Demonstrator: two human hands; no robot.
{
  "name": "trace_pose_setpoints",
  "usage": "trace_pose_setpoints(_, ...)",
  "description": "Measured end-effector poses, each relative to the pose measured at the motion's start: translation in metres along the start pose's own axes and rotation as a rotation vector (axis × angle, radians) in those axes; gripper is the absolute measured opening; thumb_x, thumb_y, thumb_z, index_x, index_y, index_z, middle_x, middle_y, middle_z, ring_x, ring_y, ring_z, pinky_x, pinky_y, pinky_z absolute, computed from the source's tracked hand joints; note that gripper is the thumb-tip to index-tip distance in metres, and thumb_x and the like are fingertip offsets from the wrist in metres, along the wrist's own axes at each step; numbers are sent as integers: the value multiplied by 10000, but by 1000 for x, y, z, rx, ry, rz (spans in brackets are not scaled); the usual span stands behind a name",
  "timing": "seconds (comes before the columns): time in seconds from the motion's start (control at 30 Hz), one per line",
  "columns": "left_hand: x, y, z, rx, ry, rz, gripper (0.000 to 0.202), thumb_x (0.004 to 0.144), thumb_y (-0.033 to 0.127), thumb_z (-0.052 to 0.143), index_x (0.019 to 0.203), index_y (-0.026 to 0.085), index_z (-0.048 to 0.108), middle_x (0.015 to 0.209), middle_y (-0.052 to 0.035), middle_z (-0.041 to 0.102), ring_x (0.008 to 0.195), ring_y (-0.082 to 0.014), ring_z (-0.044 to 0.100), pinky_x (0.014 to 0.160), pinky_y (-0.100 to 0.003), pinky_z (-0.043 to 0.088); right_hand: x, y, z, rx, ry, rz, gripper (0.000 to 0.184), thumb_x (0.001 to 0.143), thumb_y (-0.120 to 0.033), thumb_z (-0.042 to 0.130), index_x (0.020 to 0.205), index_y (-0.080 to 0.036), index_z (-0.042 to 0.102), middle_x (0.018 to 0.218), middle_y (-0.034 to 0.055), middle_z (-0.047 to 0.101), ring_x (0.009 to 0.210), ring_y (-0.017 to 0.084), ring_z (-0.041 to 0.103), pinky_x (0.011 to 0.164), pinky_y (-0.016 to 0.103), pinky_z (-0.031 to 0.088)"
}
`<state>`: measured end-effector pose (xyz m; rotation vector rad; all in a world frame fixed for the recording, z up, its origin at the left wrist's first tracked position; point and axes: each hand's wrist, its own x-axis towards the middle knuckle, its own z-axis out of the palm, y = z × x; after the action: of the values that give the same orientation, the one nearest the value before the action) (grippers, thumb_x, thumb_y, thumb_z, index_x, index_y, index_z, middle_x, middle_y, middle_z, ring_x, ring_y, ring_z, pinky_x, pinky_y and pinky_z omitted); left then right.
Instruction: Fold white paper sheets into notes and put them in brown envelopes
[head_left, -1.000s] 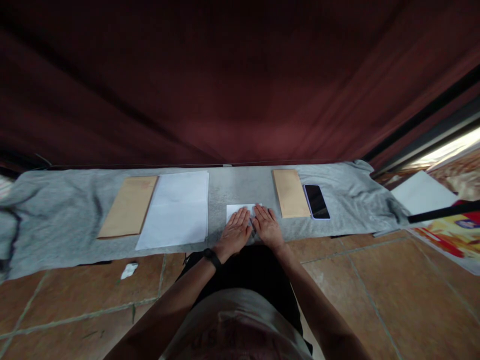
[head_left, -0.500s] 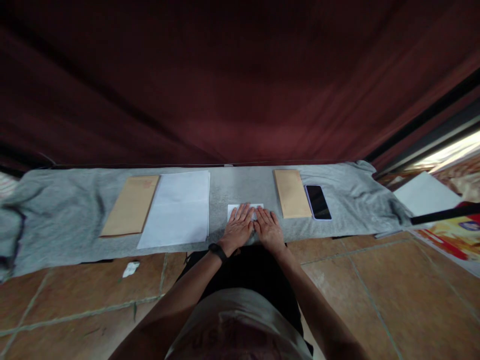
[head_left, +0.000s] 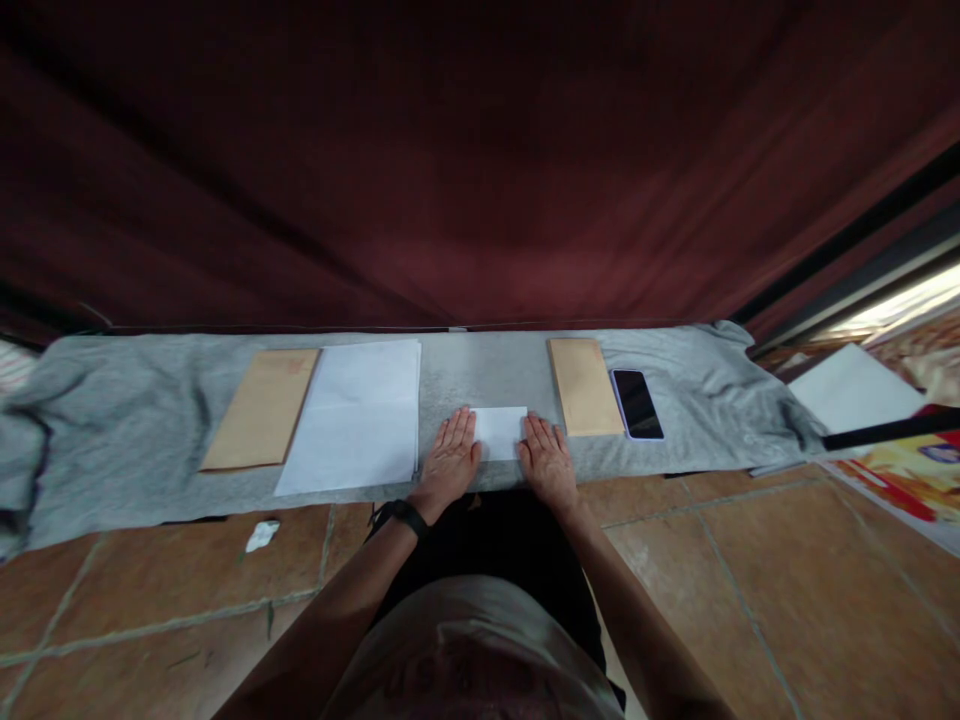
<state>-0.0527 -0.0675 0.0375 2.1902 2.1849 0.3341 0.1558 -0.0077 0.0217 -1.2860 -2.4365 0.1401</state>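
Note:
A small folded sheet of white paper (head_left: 500, 433) lies flat on the grey cloth in front of me. My left hand (head_left: 451, 455) rests palm down over its left edge, fingers stretched out. Over the right edge lies my right hand (head_left: 547, 458), also flat with its fingers extended. The paper's middle shows between the two hands; its side edges are partly covered. Left of my left hand is a stack of larger white paper sheets (head_left: 352, 420). A brown envelope (head_left: 586, 388) lies to the right of my right hand.
A grey cloth (head_left: 487, 370) covers the long narrow surface. More brown envelopes (head_left: 262, 410) lie left of the paper stack. A phone (head_left: 637, 405) is beside the right envelope. Behind hangs a dark red curtain (head_left: 465, 200). A crumpled white scrap (head_left: 262, 536) lies on the tiled floor.
My hands have slid apart from the middle of the folded paper toward its left and right edges, uncovering its centre. The other things have stayed in place.

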Motion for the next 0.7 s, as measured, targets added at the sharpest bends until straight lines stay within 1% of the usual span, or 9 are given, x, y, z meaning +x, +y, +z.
trace_pose_setpoints(0.1, -4, -2, -1, 4, 7, -18, 584, 990, 273, 307, 1522, 32, 335, 1590, -178, 346, 1510, -261, 254, 1229, -473, 256, -1, 0, -2, -6, 5, 16, 506, 1040, -301, 371, 1514, -127, 405, 1524, 136, 470, 1426, 273, 415, 1192, 496, 278)
trace_pose_setpoints(0.17, -5, -2, -1, 6, 7, -27, 585, 989, 269, 304, 1520, 26, 336, 1588, -181, 349, 1509, -266, 256, 1230, -478, 251, -1, -4, -4, -8, 5, 25, 504, 1040, -289, 367, 1511, -114, 407, 1533, 140, 456, 1427, 279, 413, 1194, 497, 276)
trace_pose_setpoints(0.23, -5, -2, 0, 7, 10, -34, 586, 989, 271, 306, 1525, 34, 329, 1588, -177, 351, 1507, -266, 261, 1229, -479, 250, -2, -14, -5, 0, 1, 7, 502, 1041, -285, 364, 1509, -108, 409, 1548, 136, 435, 1426, 279, 415, 1199, 493, 271)
trace_pose_setpoints(0.37, -5, -2, 1, 12, 21, -26, 586, 991, 268, 302, 1529, 37, 320, 1588, -177, 352, 1507, -265, 263, 1226, -485, 251, -7, -41, -2, 42, -46, -106, 512, 1043, -322, 390, 1516, -128, 400, 1556, 111, 428, 1427, 256, 417, 1209, 465, 272)
trace_pose_setpoints(0.47, -6, -3, 1, 22, 27, -20, 588, 992, 266, 304, 1528, 25, 317, 1592, -183, 340, 1507, -266, 261, 1229, -480, 245, -14, -51, 1, 42, -50, -122, 527, 1039, -349, 420, 1521, -136, 392, 1551, 116, 435, 1420, 258, 428, 1208, 474, 273)
trace_pose_setpoints(0.57, -8, -4, 3, 28, 37, -30, 596, 993, 276, 319, 1534, 26, 305, 1594, -181, 334, 1506, -262, 266, 1233, -471, 239, -19, -44, 1, 13, -34, -89, 541, 1043, -344, 412, 1535, -125, 362, 1560, 134, 415, 1427, 271, 417, 1200, 485, 282)
trace_pose_setpoints(0.7, -11, -6, 6, 25, 49, -52, 605, 991, 287, 340, 1542, 42, 300, 1590, -173, 343, 1503, -263, 274, 1234, -477, 237, -26, -22, -3, -18, -24, -83, 566, 1051, -355, 384, 1559, -121, 304, 1573, 143, 390, 1443, 285, 390, 1195, 498, 282)
